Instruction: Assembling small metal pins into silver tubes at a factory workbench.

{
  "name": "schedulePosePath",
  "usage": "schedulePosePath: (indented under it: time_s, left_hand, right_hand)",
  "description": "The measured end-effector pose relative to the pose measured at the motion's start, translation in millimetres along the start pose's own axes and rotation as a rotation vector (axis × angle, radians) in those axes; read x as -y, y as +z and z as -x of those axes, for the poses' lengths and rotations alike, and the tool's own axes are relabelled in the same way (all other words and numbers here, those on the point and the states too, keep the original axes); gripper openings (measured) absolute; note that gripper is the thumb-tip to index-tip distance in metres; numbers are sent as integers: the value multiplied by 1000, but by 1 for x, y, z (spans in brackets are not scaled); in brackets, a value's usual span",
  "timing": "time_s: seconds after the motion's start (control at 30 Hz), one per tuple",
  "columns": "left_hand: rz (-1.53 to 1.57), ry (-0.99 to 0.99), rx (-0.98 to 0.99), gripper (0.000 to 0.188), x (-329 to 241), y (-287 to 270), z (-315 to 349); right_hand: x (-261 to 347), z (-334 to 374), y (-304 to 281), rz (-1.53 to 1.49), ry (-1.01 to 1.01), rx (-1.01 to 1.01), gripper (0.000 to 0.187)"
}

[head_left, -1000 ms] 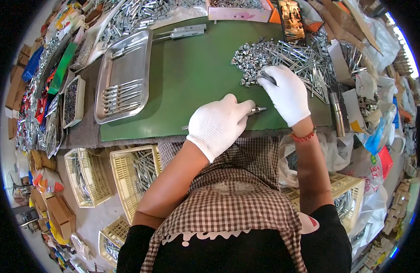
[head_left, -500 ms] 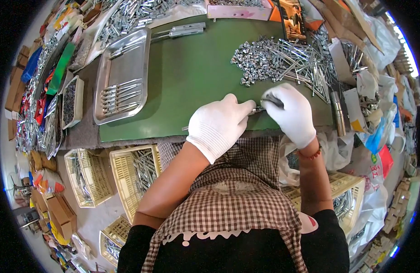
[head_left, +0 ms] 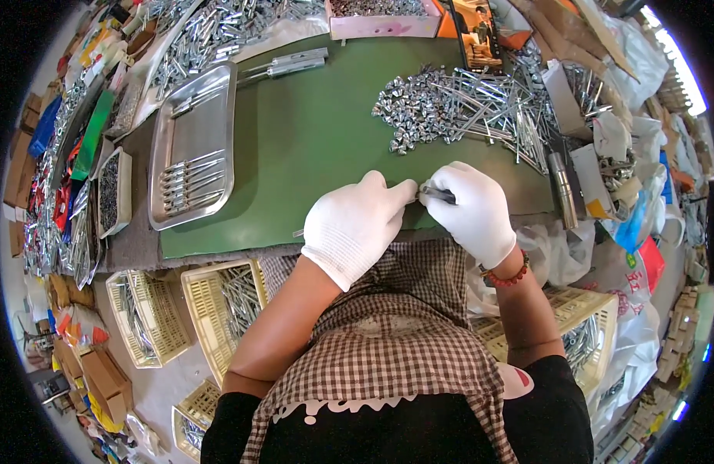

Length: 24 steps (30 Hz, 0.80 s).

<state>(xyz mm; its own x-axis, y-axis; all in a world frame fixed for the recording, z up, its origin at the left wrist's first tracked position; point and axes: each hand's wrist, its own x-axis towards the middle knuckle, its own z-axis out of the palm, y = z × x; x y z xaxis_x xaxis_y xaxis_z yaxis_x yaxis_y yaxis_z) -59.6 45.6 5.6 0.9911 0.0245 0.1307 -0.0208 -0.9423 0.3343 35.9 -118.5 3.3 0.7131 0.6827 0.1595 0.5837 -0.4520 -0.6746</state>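
Both my hands wear white gloves and meet near the front edge of the green work surface (head_left: 295, 155). My left hand (head_left: 353, 224) is closed around a thin metal rod (head_left: 297, 233), whose tail pokes out beside the wrist; the palm hides most of it. Between the fingers of my right hand (head_left: 474, 213) sits a short dark cylindrical piece (head_left: 440, 194) with a bright metal end. That end points toward my left fingertips, and I cannot tell whether it touches the rod. Beyond my hands lie a heap of small metal nuts (head_left: 411, 108) and a pile of long metal rods (head_left: 496, 108).
At the left, a metal tray (head_left: 231, 155) holds a row of assembled rod pieces (head_left: 193, 182). Two metal tools (head_left: 295, 63) lie behind it. A metal cylinder (head_left: 562, 189) stands by the right edge. Cream crates (head_left: 218, 309) of metal parts sit below the table.
The right hand's fingers have closed in toward the left fingertips, and the dark piece now points left between them. The whole view has shifted slightly.
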Motion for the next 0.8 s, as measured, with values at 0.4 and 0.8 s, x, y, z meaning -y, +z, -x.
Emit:
schedulePosePath:
  time_s: [0.4,0.8]
  left_hand:
    - [-115,65,54,26,-1,0,-2]
    - [-108,60,93,15,-5,-7,-6]
  right_hand:
    - [8,-10,-5,-870,241,-123,22]
    - [6,-30,36,-1632,107,-391,46]
